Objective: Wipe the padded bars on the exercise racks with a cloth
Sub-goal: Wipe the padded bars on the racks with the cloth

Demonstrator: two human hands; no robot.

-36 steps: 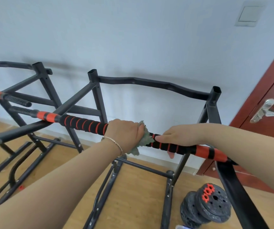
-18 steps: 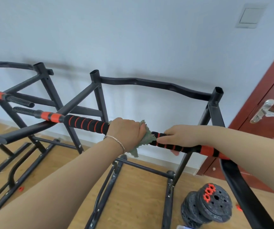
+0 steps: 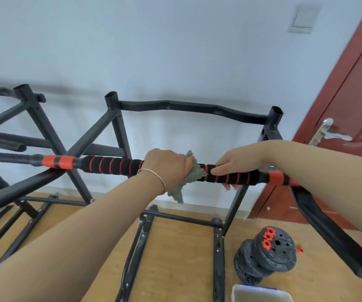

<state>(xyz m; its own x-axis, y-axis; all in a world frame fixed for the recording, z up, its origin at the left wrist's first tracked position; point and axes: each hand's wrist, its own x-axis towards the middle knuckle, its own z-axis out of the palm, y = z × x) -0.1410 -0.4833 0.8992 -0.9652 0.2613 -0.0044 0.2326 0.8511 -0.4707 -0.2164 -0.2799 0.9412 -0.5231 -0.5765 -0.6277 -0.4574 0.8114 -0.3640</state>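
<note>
We curl our left hand [image 3: 167,167] round the green cloth [image 3: 192,174] on the striped padded bar [image 3: 110,165], while our right hand [image 3: 239,163] grips that bar at the cloth's three o'clock.

Small indoor exercise room; home or small gym, cannot tell which. Black steel exercise racks [image 3: 119,127] along a plain white wall [image 3: 153,51], stacked weight plates [image 3: 269,256] on the wood floor [image 3: 175,258]. Red-brown door [image 3: 350,105] with a lever handle [image 3: 326,131], and a wall switch [image 3: 303,18] near it.
</note>
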